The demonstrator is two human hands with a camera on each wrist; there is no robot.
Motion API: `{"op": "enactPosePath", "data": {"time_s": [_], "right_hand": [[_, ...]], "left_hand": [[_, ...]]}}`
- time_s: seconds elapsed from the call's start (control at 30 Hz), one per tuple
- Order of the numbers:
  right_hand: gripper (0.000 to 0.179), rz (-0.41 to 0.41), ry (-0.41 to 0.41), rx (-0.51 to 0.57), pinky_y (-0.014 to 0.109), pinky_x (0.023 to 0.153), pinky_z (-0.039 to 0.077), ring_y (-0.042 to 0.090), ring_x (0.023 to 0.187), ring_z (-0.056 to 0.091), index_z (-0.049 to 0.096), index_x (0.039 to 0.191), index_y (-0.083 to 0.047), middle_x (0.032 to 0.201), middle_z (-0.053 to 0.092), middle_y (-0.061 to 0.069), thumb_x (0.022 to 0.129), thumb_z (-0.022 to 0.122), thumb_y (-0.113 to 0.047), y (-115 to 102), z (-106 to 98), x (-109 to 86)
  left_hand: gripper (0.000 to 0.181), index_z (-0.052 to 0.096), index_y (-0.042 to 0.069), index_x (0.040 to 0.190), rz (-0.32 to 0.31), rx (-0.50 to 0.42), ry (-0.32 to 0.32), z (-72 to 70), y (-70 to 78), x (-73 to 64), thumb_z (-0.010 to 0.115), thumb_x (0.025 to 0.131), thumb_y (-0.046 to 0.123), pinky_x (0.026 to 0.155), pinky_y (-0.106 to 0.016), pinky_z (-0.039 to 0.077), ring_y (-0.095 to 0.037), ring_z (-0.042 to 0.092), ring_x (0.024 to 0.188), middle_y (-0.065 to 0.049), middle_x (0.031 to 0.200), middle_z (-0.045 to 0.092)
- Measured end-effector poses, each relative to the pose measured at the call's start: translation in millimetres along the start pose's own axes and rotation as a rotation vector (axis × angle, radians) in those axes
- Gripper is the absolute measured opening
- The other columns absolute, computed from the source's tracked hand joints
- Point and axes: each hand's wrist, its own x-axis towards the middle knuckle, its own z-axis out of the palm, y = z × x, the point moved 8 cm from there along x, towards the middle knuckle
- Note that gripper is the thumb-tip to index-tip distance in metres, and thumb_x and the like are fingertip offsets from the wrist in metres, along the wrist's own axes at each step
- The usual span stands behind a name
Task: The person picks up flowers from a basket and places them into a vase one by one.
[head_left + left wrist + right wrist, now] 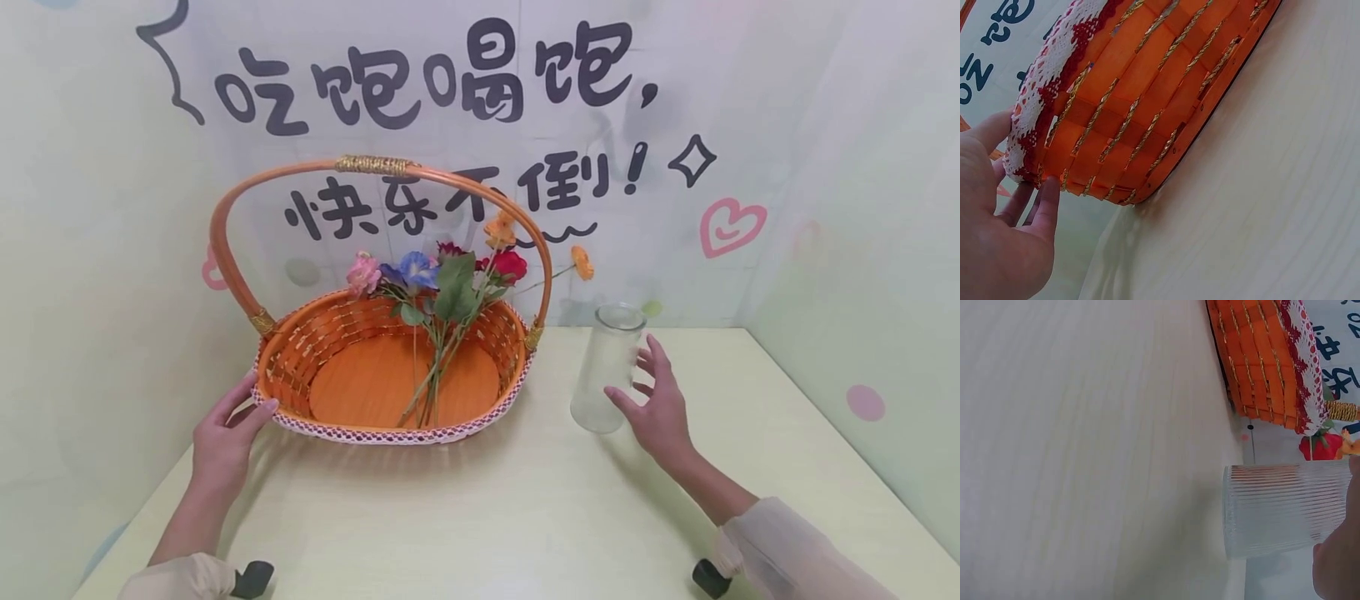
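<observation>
An orange woven basket [405,375] with a tall hooped handle stands on the table. My left hand [225,442] holds its left rim, thumb at the lace trim and fingers against the outer side. In the left wrist view, that hand [1010,212] reaches the white and red lace edge. Several artificial flowers [442,283] lean in the basket, stems crossing inside. To the right, a clear glass vase [603,375] stands upright. My right hand [660,408] is beside it, thumb and fingers spread around its right side. The right wrist view shows the ribbed vase [1285,509] near the hand [1338,556].
The pale table [465,517] meets a wall [825,250] with dark lettering and a pink heart behind the basket. An orange flower [582,262] sticks out past the basket's right side, near the vase.
</observation>
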Motion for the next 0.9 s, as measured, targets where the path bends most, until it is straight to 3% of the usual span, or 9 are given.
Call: {"op": "enactPosePath", "data": {"time_s": [0.1, 0.27, 0.4, 0.73, 0.9], "right_hand": [[0.089, -0.015, 0.037, -0.003, 0.037, 0.079, 0.046, 0.021, 0.112, 0.04, 0.021, 0.136, -0.027, 0.127, 0.04, 0.005, 0.067, 0.074, -0.012, -8.3, -3.9, -4.3], [0.083, -0.072, 0.097, -0.033, 0.027, 0.077, 0.044, 0.02, 0.106, 0.042, 0.027, 0.134, -0.026, 0.119, 0.044, 0.008, 0.067, 0.074, -0.012, -24.4, -6.9, -12.6], [0.079, -0.1, 0.105, 0.02, 0.024, 0.074, 0.042, 0.018, 0.1, 0.043, 0.032, 0.132, -0.025, 0.111, 0.046, 0.005, 0.067, 0.073, -0.007, -36.2, -2.2, -18.3], [0.071, -0.179, 0.055, 0.143, 0.027, 0.076, 0.045, 0.023, 0.099, 0.046, 0.036, 0.129, -0.019, 0.111, 0.048, 0.007, 0.069, 0.071, -0.003, -64.4, 25.7, -18.3], [0.062, -0.224, 0.036, 0.192, 0.037, 0.074, 0.047, 0.028, 0.095, 0.049, 0.04, 0.124, -0.005, 0.106, 0.05, 0.008, 0.069, 0.069, 0.003, -97.9, 34.5, -16.6]], "left_hand": [[0.059, 0.039, 0.02, 0.131, 0.003, 0.008, 0.0, -1.3, -0.7, 0.4, 0.064, 0.078, 0.016, 0.073, -0.011, 0.044, -0.003, 0.048, 0.098, 0.0, 0.133, 0.033], [0.06, 0.039, 0.023, 0.131, -0.019, 0.04, 0.01, -1.6, -2.2, 0.8, 0.065, 0.077, 0.021, 0.074, -0.012, 0.043, -0.006, 0.045, 0.102, 0.0, 0.133, 0.032], [0.06, 0.039, 0.023, 0.131, -0.022, 0.036, 0.009, -0.5, -1.3, 0.3, 0.065, 0.077, 0.021, 0.075, -0.012, 0.043, -0.008, 0.043, 0.103, 0.0, 0.134, 0.031], [0.06, 0.039, 0.021, 0.131, -0.008, 0.06, 0.007, -2.3, 1.4, -0.9, 0.065, 0.077, 0.019, 0.071, -0.01, 0.043, -0.005, 0.046, 0.099, -0.001, 0.134, 0.032], [0.06, 0.038, 0.021, 0.131, -0.005, 0.061, -0.005, -0.7, 3.3, -0.3, 0.064, 0.077, 0.018, 0.069, -0.009, 0.044, -0.003, 0.047, 0.097, 0.0, 0.135, 0.032]]}}
